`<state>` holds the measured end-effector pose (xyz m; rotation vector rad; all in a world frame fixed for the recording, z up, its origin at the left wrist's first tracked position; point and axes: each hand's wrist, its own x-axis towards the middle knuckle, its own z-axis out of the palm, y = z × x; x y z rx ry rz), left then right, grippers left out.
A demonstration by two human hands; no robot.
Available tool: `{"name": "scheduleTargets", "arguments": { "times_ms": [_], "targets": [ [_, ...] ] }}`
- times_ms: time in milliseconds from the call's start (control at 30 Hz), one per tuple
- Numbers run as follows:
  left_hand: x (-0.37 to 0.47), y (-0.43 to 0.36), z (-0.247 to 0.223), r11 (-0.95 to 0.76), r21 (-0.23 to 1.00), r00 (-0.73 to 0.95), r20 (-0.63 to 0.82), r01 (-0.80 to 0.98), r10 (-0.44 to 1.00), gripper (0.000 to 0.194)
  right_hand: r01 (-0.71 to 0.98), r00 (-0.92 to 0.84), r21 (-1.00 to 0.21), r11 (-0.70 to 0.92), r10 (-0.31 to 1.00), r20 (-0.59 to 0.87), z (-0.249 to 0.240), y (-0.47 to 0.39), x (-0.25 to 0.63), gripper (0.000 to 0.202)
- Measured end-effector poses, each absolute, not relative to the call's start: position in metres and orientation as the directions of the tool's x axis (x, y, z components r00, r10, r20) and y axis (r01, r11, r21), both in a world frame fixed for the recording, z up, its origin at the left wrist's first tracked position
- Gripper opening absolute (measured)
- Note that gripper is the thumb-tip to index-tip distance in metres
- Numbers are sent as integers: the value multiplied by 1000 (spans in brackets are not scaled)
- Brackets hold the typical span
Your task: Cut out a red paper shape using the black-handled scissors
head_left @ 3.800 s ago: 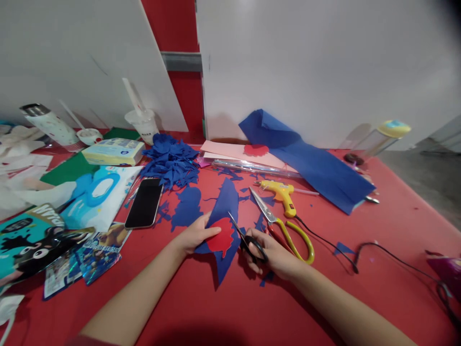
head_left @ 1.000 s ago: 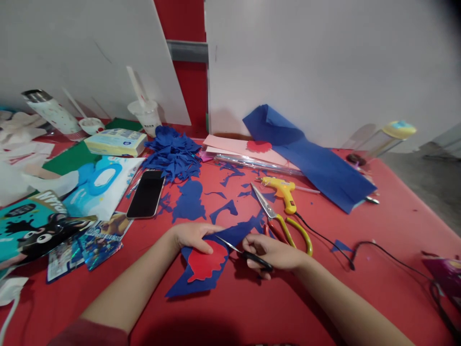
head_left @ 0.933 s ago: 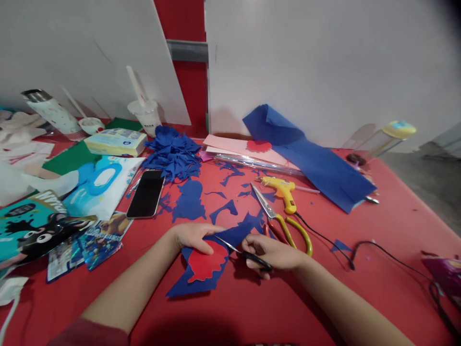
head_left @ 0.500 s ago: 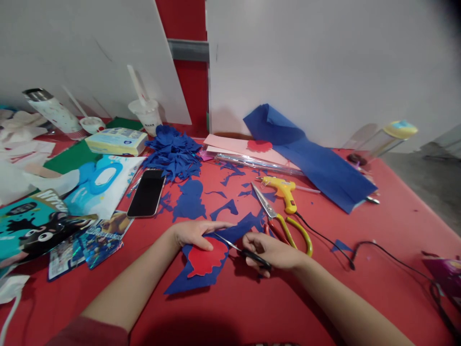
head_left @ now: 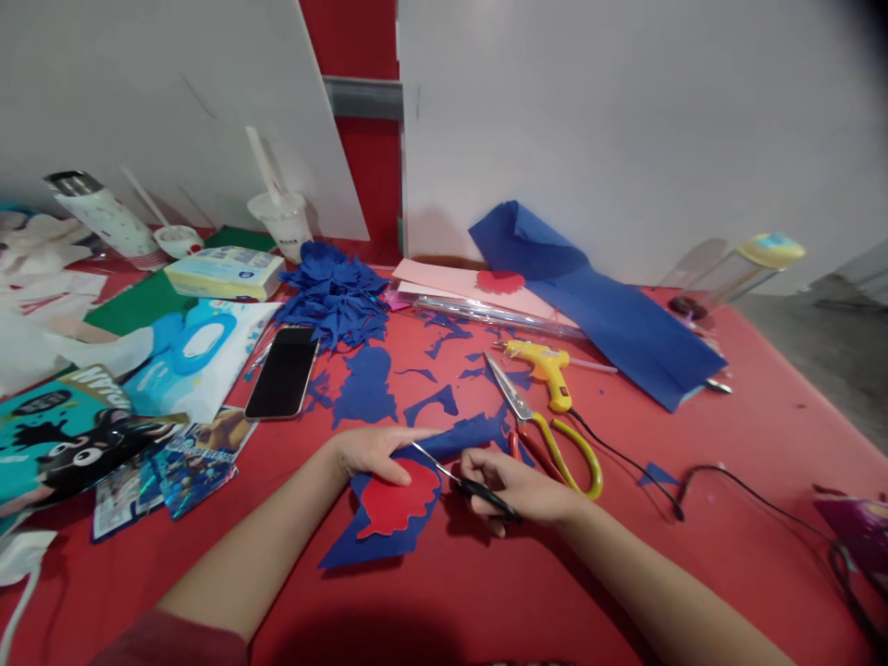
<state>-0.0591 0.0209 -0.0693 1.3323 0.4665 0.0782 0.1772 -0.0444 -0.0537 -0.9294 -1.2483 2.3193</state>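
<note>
My left hand (head_left: pixel 378 453) pinches a red scalloped cutout (head_left: pixel 397 504) flat against a blue sheet (head_left: pixel 378 546), thumb on top and fingers underneath. In my right hand (head_left: pixel 503 486) is a pair of black-handled scissors (head_left: pixel 486 495), its blades lying at the cutout's upper right edge, across the blue sheet. A strip of the blue sheet curls up beyond the blades. Just right of my right hand lie larger scissors (head_left: pixel 545 444) with red and yellow handles. Past my left hand is a blue cut shape (head_left: pixel 366 384) on the table.
A yellow glue gun (head_left: pixel 545 365) with a black cord lies to the right. Blue scraps (head_left: pixel 434 404) and a heap of blue cutouts (head_left: pixel 337 291) lie ahead, beside a phone (head_left: pixel 282 373). A long blue sheet (head_left: pixel 610 314) rests against the white board. A cup (head_left: pixel 281 222) stands behind.
The scissors and my right hand have shifted slightly left, the blades further along the red cutout's edge. The blue strip beyond the blades has lifted and curled.
</note>
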Motion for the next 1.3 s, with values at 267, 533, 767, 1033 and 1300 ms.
{"name": "scheduleTargets", "arguments": {
  "times_ms": [267,533,767,1033,1300],
  "targets": [
    [-58,20,-66,255,950,903,-261,178,342,80,-61,-731,-819,-571,584,-353,-58,-46,174,42],
    [-58,17,-69,372,915,905,-282,154,319,77,-133,-739,-762,-633,576,-350,-61,-48,171,45],
    [-55,11,-62,491,864,895,-304,114,327,68,-137,-741,-742,-656,565,-363,-60,-48,171,47],
    [-52,13,-61,443,890,923,-257,110,287,68,-209,-780,-760,-616,573,-251,-66,-47,169,42],
    [-53,13,-66,413,902,919,-260,123,296,72,-208,-778,-762,-613,576,-251,-66,-47,166,41]
  ]
}}
